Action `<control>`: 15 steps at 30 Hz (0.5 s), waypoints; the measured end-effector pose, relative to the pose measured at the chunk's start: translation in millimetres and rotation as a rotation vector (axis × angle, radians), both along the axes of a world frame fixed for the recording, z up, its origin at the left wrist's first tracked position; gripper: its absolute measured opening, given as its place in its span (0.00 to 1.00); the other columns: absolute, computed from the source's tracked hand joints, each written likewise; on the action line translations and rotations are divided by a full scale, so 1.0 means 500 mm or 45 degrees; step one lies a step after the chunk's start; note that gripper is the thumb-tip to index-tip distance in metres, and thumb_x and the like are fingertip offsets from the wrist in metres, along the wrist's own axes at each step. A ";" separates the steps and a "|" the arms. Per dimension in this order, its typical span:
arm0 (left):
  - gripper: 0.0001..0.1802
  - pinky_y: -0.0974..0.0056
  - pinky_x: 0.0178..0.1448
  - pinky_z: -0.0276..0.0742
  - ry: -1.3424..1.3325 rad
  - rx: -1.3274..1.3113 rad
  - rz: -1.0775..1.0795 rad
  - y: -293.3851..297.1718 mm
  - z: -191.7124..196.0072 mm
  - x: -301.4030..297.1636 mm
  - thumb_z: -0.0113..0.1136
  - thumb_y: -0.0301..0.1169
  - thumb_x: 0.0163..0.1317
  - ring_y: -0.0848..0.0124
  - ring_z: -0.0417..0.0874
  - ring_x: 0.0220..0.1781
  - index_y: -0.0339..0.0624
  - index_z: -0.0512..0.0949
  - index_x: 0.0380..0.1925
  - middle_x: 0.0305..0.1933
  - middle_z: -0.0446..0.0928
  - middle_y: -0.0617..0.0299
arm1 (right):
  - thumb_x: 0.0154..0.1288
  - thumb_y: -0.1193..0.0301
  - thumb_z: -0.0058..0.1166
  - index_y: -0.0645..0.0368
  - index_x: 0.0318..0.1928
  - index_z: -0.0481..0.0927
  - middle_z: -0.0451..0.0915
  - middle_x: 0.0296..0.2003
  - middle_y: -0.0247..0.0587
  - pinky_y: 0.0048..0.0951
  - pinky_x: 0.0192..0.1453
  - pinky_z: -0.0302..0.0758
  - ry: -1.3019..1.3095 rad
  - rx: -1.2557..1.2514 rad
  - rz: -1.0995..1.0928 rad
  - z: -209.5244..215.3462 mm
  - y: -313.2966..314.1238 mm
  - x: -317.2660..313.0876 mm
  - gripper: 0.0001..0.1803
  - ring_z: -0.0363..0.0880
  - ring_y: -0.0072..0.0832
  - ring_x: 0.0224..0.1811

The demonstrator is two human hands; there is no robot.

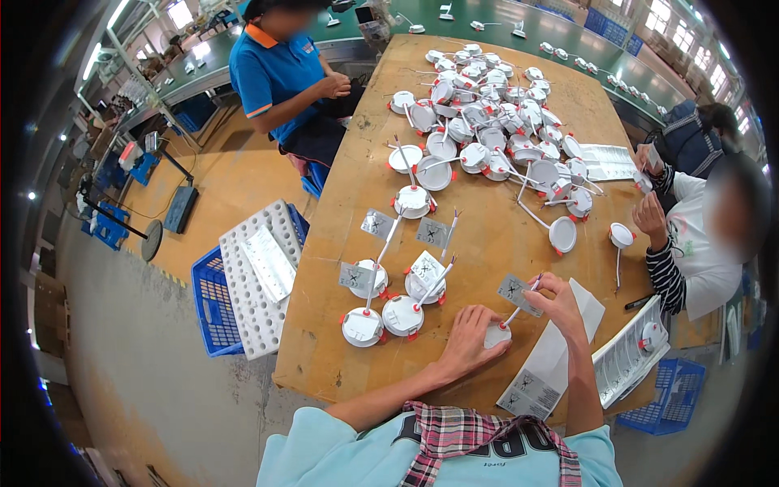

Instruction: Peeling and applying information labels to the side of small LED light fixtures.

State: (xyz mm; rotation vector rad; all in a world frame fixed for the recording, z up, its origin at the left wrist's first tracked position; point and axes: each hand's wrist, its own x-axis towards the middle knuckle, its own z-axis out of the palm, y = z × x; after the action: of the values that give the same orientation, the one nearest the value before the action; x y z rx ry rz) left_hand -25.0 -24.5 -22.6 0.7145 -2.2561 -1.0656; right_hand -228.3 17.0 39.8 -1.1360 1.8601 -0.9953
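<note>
My left hand (pixel 472 337) is curled over a white round downlight (pixel 497 334), pressing it to the wooden table. From that lamp a short cable (pixel 511 316) rises to the right. Around its upper part sits a silver label (pixel 517 290), which my right hand (pixel 560 302) pinches by the right edge, near the cable end. Beneath my right forearm lies a white label sheet (pixel 560 341), with silver labels (pixel 531 395) at its near end. Left of my hands stand several downlights, among them one (pixel 363 326) whose cable carries a silver label (pixel 357 276) like a flag.
A large heap of downlights (pixel 487 105) covers the far table (pixel 341 219). A co-worker in blue (pixel 276 81) sits far left; another in white (pixel 698 235) works at right. Beside the table, a blue crate (pixel 215 300) bears a foam tray (pixel 251 325). More label sheets (pixel 625 357) lie at right.
</note>
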 end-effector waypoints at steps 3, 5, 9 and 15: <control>0.24 0.54 0.57 0.62 0.004 -0.003 -0.010 -0.001 0.003 -0.006 0.65 0.40 0.49 0.56 0.69 0.51 0.39 0.71 0.42 0.43 0.71 0.54 | 0.51 0.68 0.64 0.63 0.29 0.81 0.75 0.37 0.37 0.30 0.54 0.64 0.031 -0.022 -0.040 -0.004 0.005 -0.003 0.11 0.70 0.31 0.47; 0.24 0.55 0.57 0.62 -0.001 0.001 -0.010 0.000 0.002 -0.005 0.65 0.41 0.49 0.56 0.69 0.51 0.39 0.71 0.42 0.43 0.71 0.54 | 0.51 0.68 0.64 0.63 0.29 0.81 0.75 0.37 0.36 0.30 0.54 0.64 0.007 -0.029 -0.057 -0.001 0.004 0.000 0.11 0.69 0.31 0.47; 0.24 0.55 0.57 0.62 -0.009 0.000 -0.001 0.000 -0.002 -0.003 0.65 0.41 0.49 0.56 0.69 0.51 0.39 0.72 0.42 0.43 0.71 0.54 | 0.51 0.68 0.64 0.63 0.29 0.81 0.75 0.37 0.36 0.30 0.55 0.63 -0.004 -0.031 -0.049 -0.004 0.000 0.000 0.11 0.69 0.32 0.48; 0.24 0.55 0.57 0.62 -0.014 0.003 -0.005 -0.001 -0.001 -0.003 0.65 0.41 0.49 0.56 0.69 0.51 0.39 0.72 0.41 0.43 0.71 0.55 | 0.50 0.68 0.64 0.62 0.29 0.81 0.76 0.38 0.36 0.30 0.55 0.63 0.047 -0.054 -0.012 -0.001 -0.002 -0.002 0.10 0.69 0.31 0.48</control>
State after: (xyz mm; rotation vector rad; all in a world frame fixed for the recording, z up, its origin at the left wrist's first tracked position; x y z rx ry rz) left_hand -26.5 -25.2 -23.1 0.7190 -2.2669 -1.0693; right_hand -229.1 16.0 39.4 -1.1793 1.8832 -1.0299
